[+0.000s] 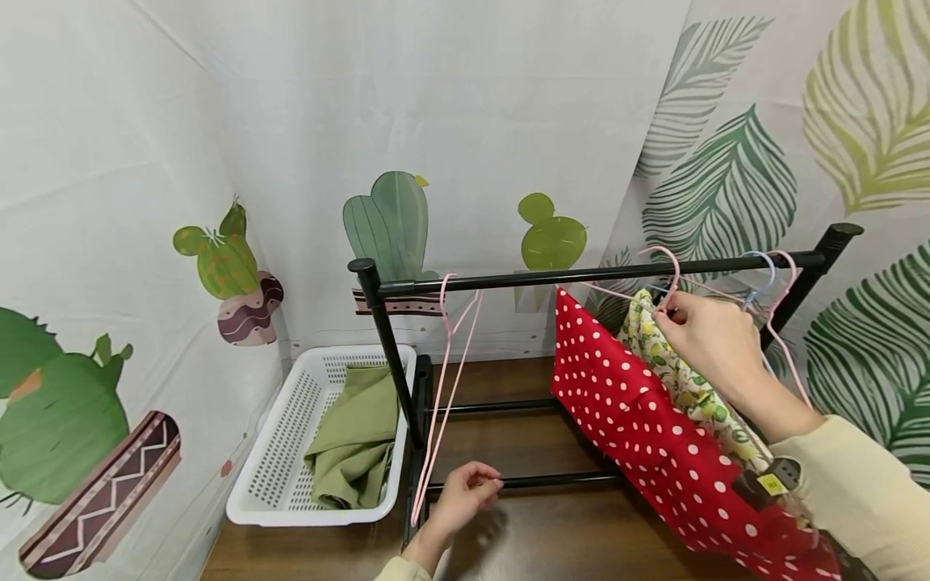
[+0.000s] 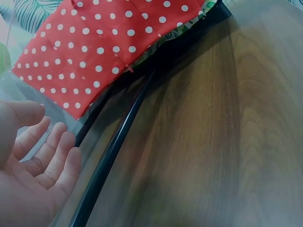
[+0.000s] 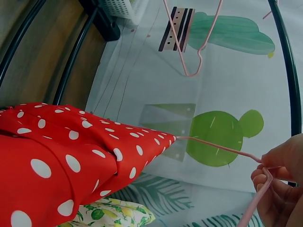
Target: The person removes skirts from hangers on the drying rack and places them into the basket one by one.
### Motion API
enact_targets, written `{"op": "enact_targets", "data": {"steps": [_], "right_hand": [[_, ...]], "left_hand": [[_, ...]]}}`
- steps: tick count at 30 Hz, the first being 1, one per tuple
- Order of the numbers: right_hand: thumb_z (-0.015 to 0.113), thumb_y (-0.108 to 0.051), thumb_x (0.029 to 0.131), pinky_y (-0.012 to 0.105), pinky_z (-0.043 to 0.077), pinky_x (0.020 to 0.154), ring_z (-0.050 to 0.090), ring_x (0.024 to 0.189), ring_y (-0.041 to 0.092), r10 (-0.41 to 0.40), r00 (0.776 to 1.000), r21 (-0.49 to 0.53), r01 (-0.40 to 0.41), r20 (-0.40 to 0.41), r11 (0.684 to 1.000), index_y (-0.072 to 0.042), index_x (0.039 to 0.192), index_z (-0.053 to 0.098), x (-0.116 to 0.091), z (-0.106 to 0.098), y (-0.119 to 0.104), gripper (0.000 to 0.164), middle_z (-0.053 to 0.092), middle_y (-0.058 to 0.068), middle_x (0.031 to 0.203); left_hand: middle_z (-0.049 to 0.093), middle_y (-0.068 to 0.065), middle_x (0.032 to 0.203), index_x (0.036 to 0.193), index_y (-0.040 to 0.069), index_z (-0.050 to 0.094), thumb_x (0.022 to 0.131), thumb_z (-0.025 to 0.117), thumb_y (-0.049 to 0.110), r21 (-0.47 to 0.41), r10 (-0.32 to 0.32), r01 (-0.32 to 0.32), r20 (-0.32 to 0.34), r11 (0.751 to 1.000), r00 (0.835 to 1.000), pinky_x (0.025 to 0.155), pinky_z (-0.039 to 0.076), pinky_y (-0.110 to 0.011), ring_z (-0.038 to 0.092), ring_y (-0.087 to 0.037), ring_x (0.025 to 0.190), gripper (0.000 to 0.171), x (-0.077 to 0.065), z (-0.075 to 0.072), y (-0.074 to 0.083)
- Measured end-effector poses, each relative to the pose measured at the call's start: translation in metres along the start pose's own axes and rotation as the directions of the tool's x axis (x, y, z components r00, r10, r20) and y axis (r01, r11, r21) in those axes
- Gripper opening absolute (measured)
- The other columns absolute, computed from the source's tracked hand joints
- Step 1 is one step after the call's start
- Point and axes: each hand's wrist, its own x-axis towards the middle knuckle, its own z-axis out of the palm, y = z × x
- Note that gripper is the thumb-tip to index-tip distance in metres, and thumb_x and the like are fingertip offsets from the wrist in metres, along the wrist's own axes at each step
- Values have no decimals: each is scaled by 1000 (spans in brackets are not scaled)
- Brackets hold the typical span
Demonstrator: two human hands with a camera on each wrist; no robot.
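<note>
My right hand (image 1: 712,335) pinches the neck of a pink hanger (image 1: 672,270), its hook over the black rack's top bar (image 1: 508,279). Red cloth with white polka dots (image 1: 632,411) hangs from that hanger; in the right wrist view its corner meets the pink wire (image 3: 222,147). Behind it hangs a white cloth with a lemon-and-leaf print (image 1: 679,375). My left hand (image 1: 465,492) is low, in front of the rack's lower bars, fingers loosely curled and holding nothing. Close to its left, a bare pink hanger (image 1: 443,403) hangs near the rack's left end.
A white perforated basket (image 1: 279,436) holding a folded olive-green cloth (image 1: 356,440) stands left of the rack on the brown wooden table (image 1: 552,532). Blue (image 1: 766,278) and pink hangers (image 1: 788,290) crowd the bar's right end. Printed curtains hang behind.
</note>
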Motion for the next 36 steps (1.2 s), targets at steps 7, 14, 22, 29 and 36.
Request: {"op": "enact_targets", "data": {"steps": [7,14,22,29,36], "right_hand": [[58,-22,84,31,26,40,41,43,17,-15,1000,13,14,13,1000,-12,78,65,0,-1,-8,13,56,0,54],[60,-21,82,31,28,38,45,43,18,-47,999,27,47,-10,999,-13,80,65,0,-1,-12,10,62,4,60],[62,-21,83,29,27,37,42,41,15,-83,996,38,84,-26,996,-11,82,66,0,1,-19,11,63,6,60],[61,-21,82,33,31,40,46,44,17,-84,995,49,87,-50,995,-12,78,65,0,-1,-26,10,62,4,60],[62,-21,82,30,29,40,46,45,16,-93,994,68,96,-52,993,-15,80,66,-1,-2,-34,8,63,3,61]], "left_hand": [[64,-2,78,98,-7,60,83,64,7,-41,-9,8,-18,999,1000,63,55,-36,61,-13,67,22,9,14,-4],[64,-3,82,99,-5,60,84,63,9,-102,-45,37,-81,994,996,67,55,-40,62,-18,72,21,18,28,-5],[67,-16,96,102,-4,59,84,64,15,-166,-52,33,-116,986,992,72,54,-43,65,-23,78,26,26,45,-8],[66,-19,99,109,-7,56,85,64,16,-222,-72,42,-129,974,989,72,54,-42,66,-26,82,34,33,57,-10],[66,-13,99,113,-6,55,85,64,19,-265,-102,67,-122,962,987,75,54,-43,65,-24,85,39,37,63,-11]]}}
